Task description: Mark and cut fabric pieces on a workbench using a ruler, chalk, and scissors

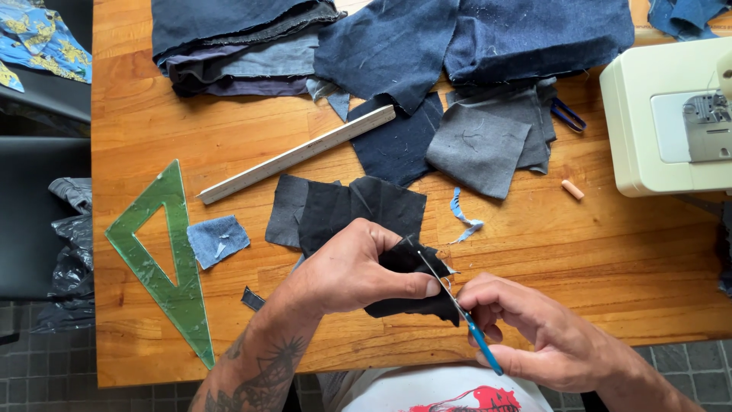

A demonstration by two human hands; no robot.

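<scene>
Two hands are seen: one black fabric scrap (pixel 408 286) is pinched shut by the left hand (pixel 358 267), one blue-handled tool (pixel 465 320) clasped by the right hand (pixel 534 336).

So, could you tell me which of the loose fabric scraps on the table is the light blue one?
It is the small light blue denim patch lying alone beside the green set square; the other scraps are black, grey or dark navy.

We look straight down from head height onto the wooden table (pixel 595 259), close above our own working hands.
</scene>
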